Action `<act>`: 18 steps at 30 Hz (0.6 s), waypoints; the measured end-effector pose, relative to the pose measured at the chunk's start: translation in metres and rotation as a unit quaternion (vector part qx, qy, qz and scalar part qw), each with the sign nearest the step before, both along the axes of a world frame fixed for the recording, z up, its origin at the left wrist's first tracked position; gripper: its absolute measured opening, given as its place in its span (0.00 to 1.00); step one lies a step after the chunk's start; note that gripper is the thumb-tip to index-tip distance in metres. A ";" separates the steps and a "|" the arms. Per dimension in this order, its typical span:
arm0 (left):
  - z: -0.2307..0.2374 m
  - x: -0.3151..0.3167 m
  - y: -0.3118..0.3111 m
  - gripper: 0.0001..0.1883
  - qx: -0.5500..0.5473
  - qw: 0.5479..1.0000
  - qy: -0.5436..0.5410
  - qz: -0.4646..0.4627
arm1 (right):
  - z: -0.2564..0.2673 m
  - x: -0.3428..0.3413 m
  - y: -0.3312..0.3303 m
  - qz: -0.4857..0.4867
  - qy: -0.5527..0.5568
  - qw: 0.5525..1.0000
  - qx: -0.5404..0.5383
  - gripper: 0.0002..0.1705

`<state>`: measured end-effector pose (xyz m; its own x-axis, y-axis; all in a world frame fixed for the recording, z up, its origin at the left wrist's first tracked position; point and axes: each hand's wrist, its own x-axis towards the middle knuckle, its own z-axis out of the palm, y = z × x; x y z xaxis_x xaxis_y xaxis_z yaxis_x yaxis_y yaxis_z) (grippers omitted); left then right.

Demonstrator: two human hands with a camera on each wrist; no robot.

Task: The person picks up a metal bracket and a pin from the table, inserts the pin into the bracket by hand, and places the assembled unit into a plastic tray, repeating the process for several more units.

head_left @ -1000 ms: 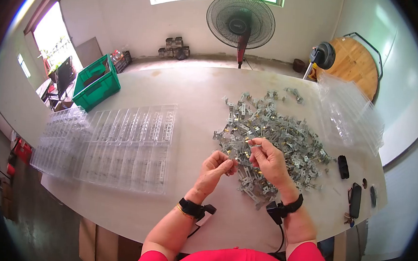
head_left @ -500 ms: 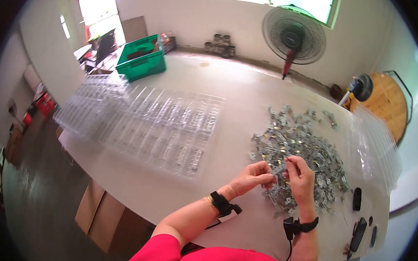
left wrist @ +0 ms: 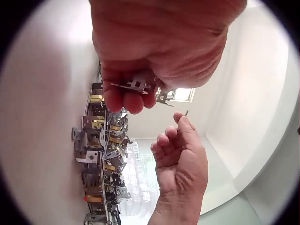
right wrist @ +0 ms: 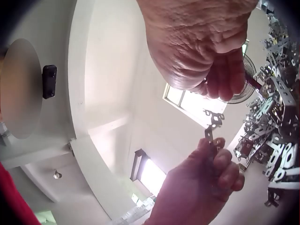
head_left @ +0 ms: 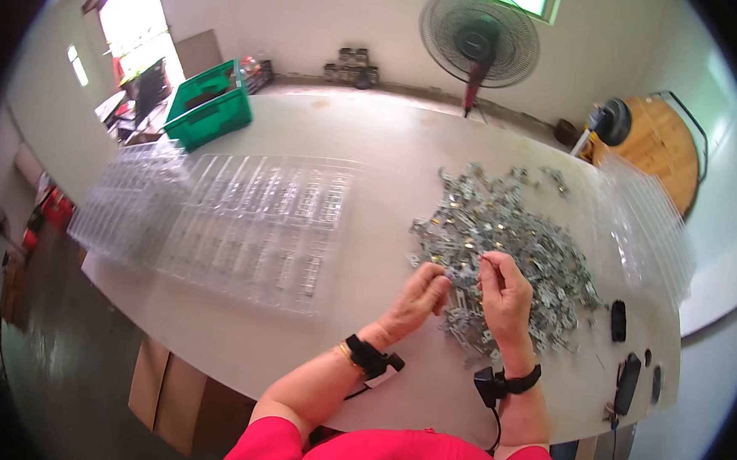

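Over the near left edge of a heap of metal brackets [head_left: 512, 226], the left hand [head_left: 415, 302] and right hand [head_left: 506, 302] are raised a little apart. Curled left fingers hold a metal bracket [left wrist: 137, 84] against the palm in the left wrist view. Another bracket [right wrist: 214, 120] sticks up from the left thumb and fingertips in the right wrist view. Between its thumb and forefinger, the right hand [left wrist: 182, 164] pinches a thin small piece [left wrist: 186, 113], its other fingers loosely curled. The right fingertips are partly hidden in the right wrist view.
Clear plastic trays [head_left: 251, 223] lie on the table's left side, with a green crate [head_left: 209, 112] behind. More clear trays [head_left: 643, 221] are at the right. A black case [head_left: 618, 320] and keys lie at the right edge. A fan [head_left: 479, 36] stands beyond.
The head view swung left, then partly back. Since half a second ago, the hands have moved slightly apart, and the bracket seen between them is now less visible from above.
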<state>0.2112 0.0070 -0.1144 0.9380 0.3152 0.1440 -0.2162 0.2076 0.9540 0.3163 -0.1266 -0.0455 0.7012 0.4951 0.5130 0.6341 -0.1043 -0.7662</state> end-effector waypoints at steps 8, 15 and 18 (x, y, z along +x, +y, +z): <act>0.007 -0.004 0.009 0.13 -0.152 0.988 0.037 -0.004 | 0.013 -0.008 -0.013 -0.002 0.028 0.997 -0.073 0.07; 0.007 -0.003 0.009 0.14 -0.175 0.983 0.062 0.001 | 0.006 -0.016 -0.011 0.003 -0.005 0.995 -0.098 0.07; 0.004 -0.002 0.009 0.15 -0.162 0.985 0.060 0.009 | 0.005 -0.019 -0.011 0.018 -0.007 0.996 -0.085 0.07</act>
